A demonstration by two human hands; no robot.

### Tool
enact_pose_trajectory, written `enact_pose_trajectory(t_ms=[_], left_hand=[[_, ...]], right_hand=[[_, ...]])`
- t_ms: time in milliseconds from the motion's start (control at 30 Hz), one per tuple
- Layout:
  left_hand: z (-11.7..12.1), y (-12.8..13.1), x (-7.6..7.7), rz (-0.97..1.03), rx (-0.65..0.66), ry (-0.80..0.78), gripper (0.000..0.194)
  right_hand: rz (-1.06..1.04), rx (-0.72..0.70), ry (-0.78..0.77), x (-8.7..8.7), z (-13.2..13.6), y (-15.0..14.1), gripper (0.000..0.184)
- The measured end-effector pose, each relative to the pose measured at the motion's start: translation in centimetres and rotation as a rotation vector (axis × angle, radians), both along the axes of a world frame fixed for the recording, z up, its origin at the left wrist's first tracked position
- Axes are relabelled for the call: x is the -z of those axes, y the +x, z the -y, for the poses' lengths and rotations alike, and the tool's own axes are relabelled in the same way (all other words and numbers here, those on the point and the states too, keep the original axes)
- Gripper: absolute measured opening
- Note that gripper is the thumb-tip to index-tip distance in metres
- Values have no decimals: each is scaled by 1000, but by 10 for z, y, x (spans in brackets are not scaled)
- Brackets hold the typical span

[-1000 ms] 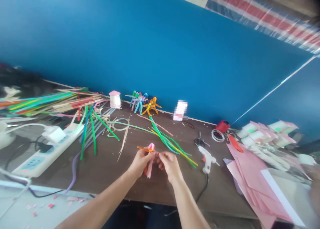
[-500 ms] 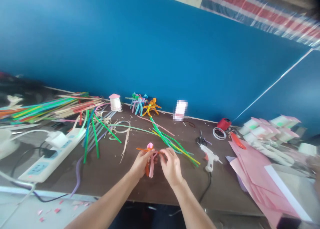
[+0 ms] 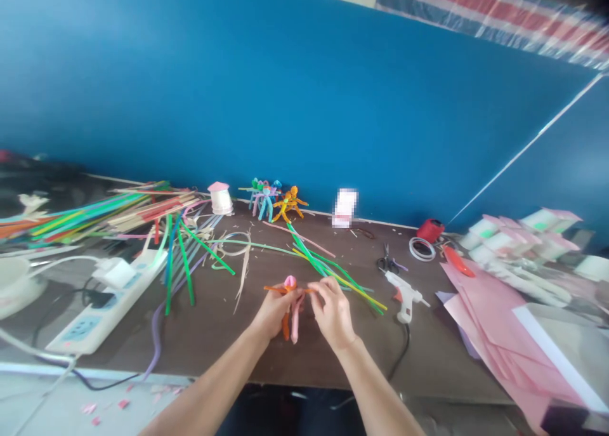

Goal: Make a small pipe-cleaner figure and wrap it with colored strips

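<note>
Near the front of the dark table, my left hand (image 3: pixel 275 310) is closed around the body of a small pipe-cleaner figure (image 3: pixel 294 325). The figure has a pink rounded head, orange arms stretched to both sides, and one orange and one pink leg hanging down. My right hand (image 3: pixel 333 312) pinches the tip of the orange arm on the right. The figure's middle is hidden behind my left fingers. Beyond my hands lie loose green and yellow pipe cleaners (image 3: pixel 342 268). Finished-looking pipe-cleaner figures (image 3: pixel 266 201) in blue, purple and orange stand at the wall.
Left: a heap of coloured pipe cleaners (image 3: pixel 95 214), a white power strip (image 3: pixel 107 312) with cables, and a small pink-topped cup (image 3: pixel 220 199). Right: scissors (image 3: pixel 387 260), a white glue gun (image 3: pixel 405 296) with a cord, a tape ring (image 3: pixel 422 249), and pink sheets (image 3: pixel 504 334).
My right hand has shifted slightly outward along the orange arm, its fingers now at the tip. My left hand keeps its grip on the figure. The whole view has moved slightly.
</note>
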State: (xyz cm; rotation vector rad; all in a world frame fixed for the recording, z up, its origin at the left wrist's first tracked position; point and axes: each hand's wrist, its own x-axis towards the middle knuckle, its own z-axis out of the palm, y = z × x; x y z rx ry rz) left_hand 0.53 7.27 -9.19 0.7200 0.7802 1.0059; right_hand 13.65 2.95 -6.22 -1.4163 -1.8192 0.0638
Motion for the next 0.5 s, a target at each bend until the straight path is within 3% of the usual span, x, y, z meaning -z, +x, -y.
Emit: enact_pose_trajectory(t_ms=[267, 500], left_hand=[[-1, 1, 3, 40, 12, 24, 27], [-2, -1, 4, 17, 33, 17, 28]], right_hand=[[275, -2, 73, 4, -1, -1, 18], [378, 25, 136, 5, -3, 1, 16]])
